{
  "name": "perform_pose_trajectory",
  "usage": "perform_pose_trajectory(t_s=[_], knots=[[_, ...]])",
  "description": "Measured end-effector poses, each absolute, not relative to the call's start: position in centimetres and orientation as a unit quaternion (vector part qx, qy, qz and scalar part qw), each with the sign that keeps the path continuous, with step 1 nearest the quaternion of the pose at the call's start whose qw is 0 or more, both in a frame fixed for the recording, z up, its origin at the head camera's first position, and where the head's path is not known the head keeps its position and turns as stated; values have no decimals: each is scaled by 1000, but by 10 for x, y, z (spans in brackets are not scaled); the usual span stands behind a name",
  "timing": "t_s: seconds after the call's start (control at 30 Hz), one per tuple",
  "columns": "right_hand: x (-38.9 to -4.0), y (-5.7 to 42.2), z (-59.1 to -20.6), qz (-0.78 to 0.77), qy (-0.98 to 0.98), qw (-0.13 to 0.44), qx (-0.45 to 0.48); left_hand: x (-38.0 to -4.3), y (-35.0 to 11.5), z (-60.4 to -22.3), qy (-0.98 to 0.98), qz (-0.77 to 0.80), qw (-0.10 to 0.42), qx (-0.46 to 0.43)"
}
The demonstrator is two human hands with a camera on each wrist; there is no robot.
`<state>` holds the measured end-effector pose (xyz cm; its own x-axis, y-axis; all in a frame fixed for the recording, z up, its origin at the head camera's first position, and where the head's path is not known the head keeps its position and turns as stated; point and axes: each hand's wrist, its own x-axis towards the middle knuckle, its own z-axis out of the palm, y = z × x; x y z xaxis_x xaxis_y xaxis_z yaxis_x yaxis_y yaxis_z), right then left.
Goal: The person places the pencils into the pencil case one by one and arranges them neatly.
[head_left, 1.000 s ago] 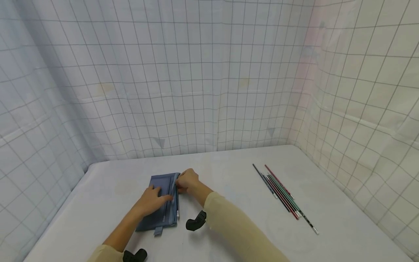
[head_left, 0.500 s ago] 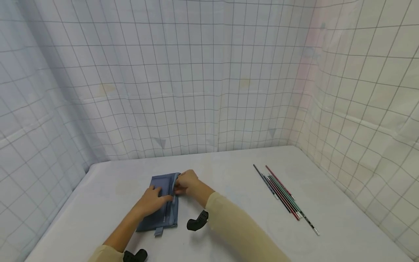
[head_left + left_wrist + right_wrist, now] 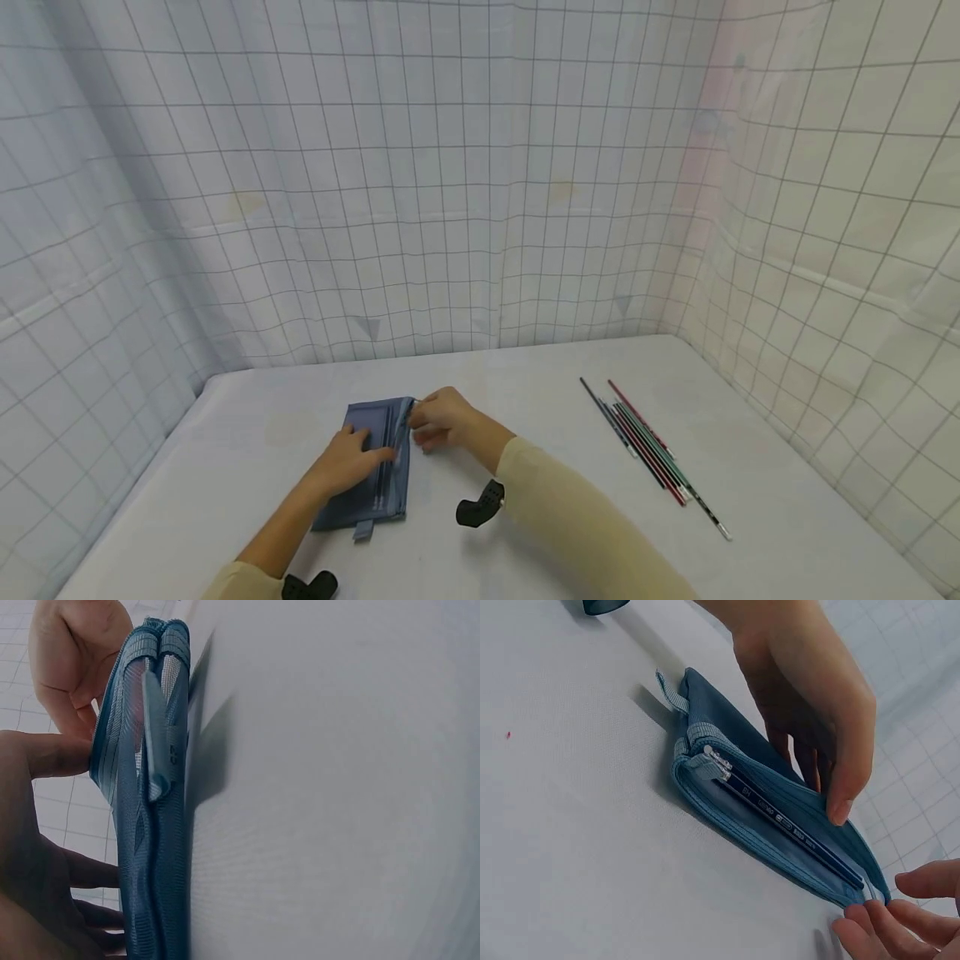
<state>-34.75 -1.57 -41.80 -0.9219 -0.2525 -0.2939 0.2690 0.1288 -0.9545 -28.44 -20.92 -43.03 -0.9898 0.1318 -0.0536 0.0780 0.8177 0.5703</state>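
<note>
A blue zip pencil case (image 3: 370, 412) lies flat on the white table, its opening along the right side. My left hand (image 3: 347, 467) rests on top with fingers spread and the thumb at the opening's edge. Inside, a dark blue pencil (image 3: 799, 831) marked HB lies lengthwise, seen in the right wrist view. At the far end of the opening is my right hand (image 3: 450, 421), its fingertips right by the case's corner and the thumb held apart from the fingers. A thin white piece (image 3: 870, 891) shows beside those fingertips. The zip pull (image 3: 712, 765) sits at the near end.
Several pencils (image 3: 648, 442), dark, red and green, lie in a loose bundle on the right of the table (image 3: 510, 392). White gridded curtains (image 3: 450, 208) stand at the back and both sides. Black wrist devices (image 3: 480, 504) stick out below the sleeves.
The pencil along the case's right edge has gone inside the opening. My right hand has drawn back slightly to the right and its fingers have loosened. The left hand stays in place.
</note>
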Motion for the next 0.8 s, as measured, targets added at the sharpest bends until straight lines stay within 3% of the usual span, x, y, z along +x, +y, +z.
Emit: perform_pose_trajectory(t_s=[0.8], knots=[[-353,33,-397,-608,767,202,-33,-285,-213,-432,961,264,38,68]])
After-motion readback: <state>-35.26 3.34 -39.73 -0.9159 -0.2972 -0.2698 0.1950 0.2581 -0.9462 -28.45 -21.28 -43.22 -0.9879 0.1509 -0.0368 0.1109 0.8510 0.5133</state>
